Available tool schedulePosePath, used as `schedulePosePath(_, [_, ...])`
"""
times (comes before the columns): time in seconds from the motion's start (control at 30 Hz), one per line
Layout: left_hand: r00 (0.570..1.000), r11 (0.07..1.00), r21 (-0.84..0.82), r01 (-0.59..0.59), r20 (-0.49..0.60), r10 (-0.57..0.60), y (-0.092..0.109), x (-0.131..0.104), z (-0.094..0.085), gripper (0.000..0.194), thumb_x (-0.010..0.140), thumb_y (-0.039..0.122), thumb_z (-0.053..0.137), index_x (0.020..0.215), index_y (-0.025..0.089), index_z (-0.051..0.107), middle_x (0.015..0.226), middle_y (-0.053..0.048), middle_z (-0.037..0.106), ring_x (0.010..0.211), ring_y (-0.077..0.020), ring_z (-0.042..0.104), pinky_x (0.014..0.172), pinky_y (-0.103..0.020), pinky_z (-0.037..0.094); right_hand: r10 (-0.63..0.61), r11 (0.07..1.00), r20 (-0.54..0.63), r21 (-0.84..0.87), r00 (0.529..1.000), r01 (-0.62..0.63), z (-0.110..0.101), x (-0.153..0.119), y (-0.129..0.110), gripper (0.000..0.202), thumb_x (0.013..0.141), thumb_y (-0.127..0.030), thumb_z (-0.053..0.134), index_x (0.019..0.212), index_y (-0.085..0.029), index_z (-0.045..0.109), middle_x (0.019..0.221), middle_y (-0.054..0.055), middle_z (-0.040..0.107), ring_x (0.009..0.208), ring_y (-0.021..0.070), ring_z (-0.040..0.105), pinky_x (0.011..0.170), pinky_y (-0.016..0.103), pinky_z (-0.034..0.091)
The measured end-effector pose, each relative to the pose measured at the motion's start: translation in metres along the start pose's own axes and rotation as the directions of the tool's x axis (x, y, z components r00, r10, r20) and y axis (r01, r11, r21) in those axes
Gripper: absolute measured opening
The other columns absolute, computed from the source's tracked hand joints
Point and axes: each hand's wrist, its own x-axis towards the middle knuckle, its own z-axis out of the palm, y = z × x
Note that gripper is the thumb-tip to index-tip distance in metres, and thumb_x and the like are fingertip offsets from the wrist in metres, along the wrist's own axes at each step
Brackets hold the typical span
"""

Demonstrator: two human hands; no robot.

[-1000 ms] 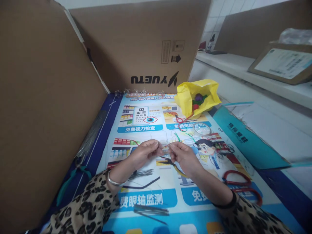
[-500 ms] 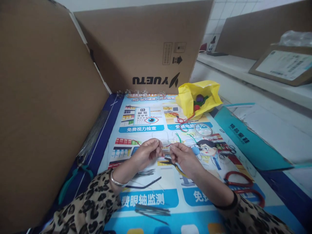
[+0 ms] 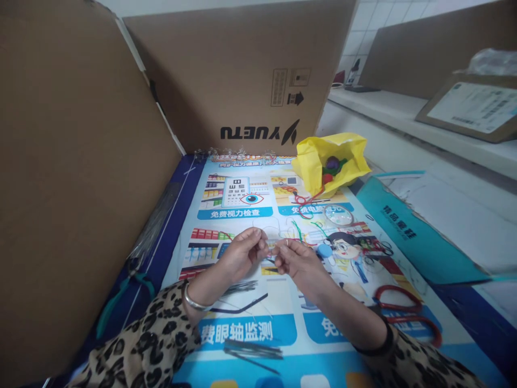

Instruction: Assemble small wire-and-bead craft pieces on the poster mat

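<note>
Over the printed sheet (image 3: 242,258), my left hand (image 3: 244,250) is closed in a pinch, thumb against fingers. My right hand (image 3: 297,261) pinches close beside it, its fingertips almost meeting the left ones. Whatever lies between the fingertips is too fine to make out. Red and green threads (image 3: 298,230) lie just beyond the hands. Short dark wire pieces (image 3: 242,286) and a bent dark strip (image 3: 242,309) rest near my left wrist. Another bunch of cut wires (image 3: 253,349) is closer to me. The yellow-handled pliers below my right hand are mostly covered.
A yellow bag (image 3: 311,159) holding coloured thread balls stands at the back right, near a clear round dish (image 3: 338,215). Red-handled scissors (image 3: 399,299) lie right; teal-handled pliers (image 3: 108,310) and long thin wires (image 3: 155,221) lie left. Cardboard walls (image 3: 202,70) enclose the left and back.
My right hand has shifted slightly left toward my left hand and turned, covering the yellow-handled pliers more. My left hand has hardly moved.
</note>
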Motion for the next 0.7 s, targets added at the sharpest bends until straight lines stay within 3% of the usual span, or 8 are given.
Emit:
schedulePosePath(0.4, [0.998, 0.990, 0.138, 0.022, 0.057, -0.030, 0.0051, -0.0016, -0.0017, 0.022, 0.077, 0.034, 0.061, 0.072, 0.014, 0.056, 0.061, 0.000, 0.054, 0.059, -0.0096, 0.053, 0.063, -0.022, 0.040, -0.025, 1.000, -0.041, -0.015, 0.999, 0.025, -0.0081, -0.0004, -0.0008, 0.018, 0.070, -0.034, 0.070, 0.077, -0.018, 0.066, 0.072, 0.001, 0.065, 0.053, 0.0081, 0.053, 0.048, 0.022, 0.038])
schedulePosePath(0.53, [0.998, 0.963, 0.268, -0.008, 0.065, -0.010, 0.0089, -0.0026, -0.0011, 0.023, 0.081, 0.039, 0.054, 0.085, 0.015, 0.056, 0.058, 0.001, 0.055, 0.058, -0.0099, 0.053, 0.062, -0.021, 0.038, -0.045, 0.993, -0.040, -0.112, 0.998, 0.041, -0.0085, -0.0009, -0.0014, 0.017, 0.072, -0.034, 0.068, 0.074, -0.018, 0.066, 0.069, 0.000, 0.062, 0.052, 0.0079, 0.052, 0.047, 0.021, 0.038])
schedulePosePath(0.7, [0.998, 0.908, 0.415, -0.051, 0.044, 0.036, 0.0079, -0.0004, -0.0048, 0.024, 0.080, 0.039, 0.055, 0.083, 0.016, 0.055, 0.054, 0.003, 0.054, 0.054, -0.0096, 0.051, 0.061, -0.022, 0.037, -0.063, 0.985, -0.052, -0.166, 0.997, 0.053, -0.0076, -0.0003, -0.0012, 0.018, 0.073, -0.035, 0.066, 0.071, -0.017, 0.065, 0.066, 0.000, 0.060, 0.051, 0.0077, 0.050, 0.047, 0.021, 0.038])
